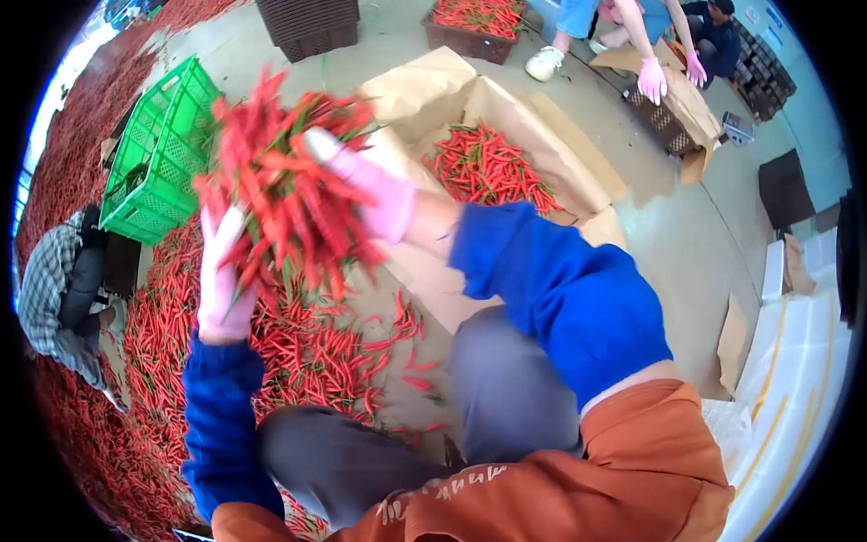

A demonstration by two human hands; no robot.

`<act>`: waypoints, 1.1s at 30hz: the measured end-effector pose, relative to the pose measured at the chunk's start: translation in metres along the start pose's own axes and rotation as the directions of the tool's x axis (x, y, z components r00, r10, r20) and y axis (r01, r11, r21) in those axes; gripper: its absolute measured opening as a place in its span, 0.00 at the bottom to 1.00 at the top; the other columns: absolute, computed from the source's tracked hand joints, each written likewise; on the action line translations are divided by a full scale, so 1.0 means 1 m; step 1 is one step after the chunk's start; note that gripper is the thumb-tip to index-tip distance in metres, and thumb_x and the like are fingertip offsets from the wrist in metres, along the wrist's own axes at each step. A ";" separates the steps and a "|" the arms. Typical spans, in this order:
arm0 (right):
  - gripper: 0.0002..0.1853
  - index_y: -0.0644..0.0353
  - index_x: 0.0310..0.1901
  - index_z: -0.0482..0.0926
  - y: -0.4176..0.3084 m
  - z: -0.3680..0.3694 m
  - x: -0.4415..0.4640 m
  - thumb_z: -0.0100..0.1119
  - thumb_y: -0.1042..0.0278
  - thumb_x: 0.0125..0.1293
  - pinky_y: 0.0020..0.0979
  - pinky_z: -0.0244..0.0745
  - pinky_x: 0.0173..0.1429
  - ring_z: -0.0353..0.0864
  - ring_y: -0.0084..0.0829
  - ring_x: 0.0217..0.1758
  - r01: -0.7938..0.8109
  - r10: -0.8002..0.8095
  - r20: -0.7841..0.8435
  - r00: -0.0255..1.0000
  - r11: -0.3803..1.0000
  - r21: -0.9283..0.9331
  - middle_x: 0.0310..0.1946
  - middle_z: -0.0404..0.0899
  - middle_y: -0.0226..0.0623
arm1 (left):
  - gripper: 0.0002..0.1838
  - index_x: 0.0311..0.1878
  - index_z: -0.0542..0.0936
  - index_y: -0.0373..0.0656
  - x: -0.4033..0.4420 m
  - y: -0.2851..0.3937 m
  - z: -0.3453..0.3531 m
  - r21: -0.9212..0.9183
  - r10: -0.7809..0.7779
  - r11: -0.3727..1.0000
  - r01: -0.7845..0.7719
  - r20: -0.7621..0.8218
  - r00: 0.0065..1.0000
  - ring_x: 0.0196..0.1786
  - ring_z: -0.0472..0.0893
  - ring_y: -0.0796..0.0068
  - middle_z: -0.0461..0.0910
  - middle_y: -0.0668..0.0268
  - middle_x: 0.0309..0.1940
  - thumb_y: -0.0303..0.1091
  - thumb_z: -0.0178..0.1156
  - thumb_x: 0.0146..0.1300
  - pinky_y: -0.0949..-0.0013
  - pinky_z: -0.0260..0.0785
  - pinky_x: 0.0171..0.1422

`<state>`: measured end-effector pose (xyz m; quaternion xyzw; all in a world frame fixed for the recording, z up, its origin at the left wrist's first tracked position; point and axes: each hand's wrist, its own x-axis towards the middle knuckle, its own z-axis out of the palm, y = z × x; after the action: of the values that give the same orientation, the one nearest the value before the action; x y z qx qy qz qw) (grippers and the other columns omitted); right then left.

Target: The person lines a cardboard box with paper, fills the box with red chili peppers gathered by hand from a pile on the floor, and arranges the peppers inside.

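Note:
A big bunch of red chili peppers [293, 185] with green stems is lifted between my two gloved hands, above the heap on the floor. My left hand [224, 275], in a pink and white glove, cups the bunch from its lower left side. On the right side my right hand [366, 185] presses against it, thumb lying over the peppers. The fingers of both hands are partly hidden by the bunch. Just right of my right hand stands a paper-lined box [582, 172], with a pile of red chili peppers [492, 167] inside.
Loose chili peppers [316, 352] cover the floor before my knees and far to the left. A green crate [163, 154] stands at the left, near a crouching person [63, 289]. Brown crates [312, 27] are at the back. Another person's pink-gloved hands [652, 81] touch a paper-lined crate [664, 122].

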<state>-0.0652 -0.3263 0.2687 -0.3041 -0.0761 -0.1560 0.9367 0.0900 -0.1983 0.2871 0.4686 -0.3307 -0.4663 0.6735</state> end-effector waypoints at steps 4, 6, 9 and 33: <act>0.36 0.54 0.64 0.68 -0.071 -0.058 -0.082 0.53 0.35 0.63 0.42 0.69 0.65 0.75 0.36 0.59 0.111 -0.111 -0.174 0.978 0.994 -0.010 0.57 0.74 0.39 | 0.37 0.74 0.50 0.52 0.086 -0.054 0.091 -0.088 -0.058 0.993 0.085 0.275 0.960 0.64 0.70 0.65 0.64 0.61 0.66 0.34 0.57 0.66 0.60 0.66 0.64; 0.34 0.55 0.63 0.68 -0.092 -0.077 -0.124 0.54 0.38 0.63 0.44 0.68 0.66 0.75 0.38 0.60 0.222 -0.204 -0.398 0.894 0.975 0.001 0.59 0.74 0.39 | 0.36 0.71 0.54 0.47 0.129 -0.093 0.126 -0.059 -0.112 0.988 0.146 0.390 0.914 0.61 0.72 0.66 0.68 0.61 0.62 0.33 0.60 0.63 0.61 0.68 0.62; 0.25 0.58 0.61 0.71 -0.111 -0.125 -0.182 0.55 0.52 0.68 0.39 0.70 0.65 0.77 0.36 0.58 0.229 -0.258 -0.602 0.755 0.965 -0.127 0.56 0.76 0.40 | 0.36 0.69 0.58 0.44 0.181 -0.165 0.159 0.049 -0.168 0.986 0.162 0.195 0.966 0.58 0.73 0.67 0.70 0.61 0.58 0.31 0.64 0.60 0.63 0.71 0.57; 0.31 0.51 0.69 0.59 -0.087 -0.339 -0.079 0.52 0.56 0.65 0.57 0.44 0.74 0.45 0.46 0.76 -0.524 -0.249 -0.478 0.842 -0.591 -0.614 0.72 0.50 0.44 | 0.30 0.69 0.60 0.34 0.057 -0.047 -0.018 0.714 -0.129 0.625 0.316 -0.305 0.944 0.50 0.73 0.83 0.72 0.68 0.56 0.27 0.55 0.65 0.79 0.65 0.56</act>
<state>-0.1529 -0.5745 0.0245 -0.9182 0.3661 -0.0325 0.1474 0.1104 -0.2516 0.2369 0.7922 -0.3549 -0.3109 0.3871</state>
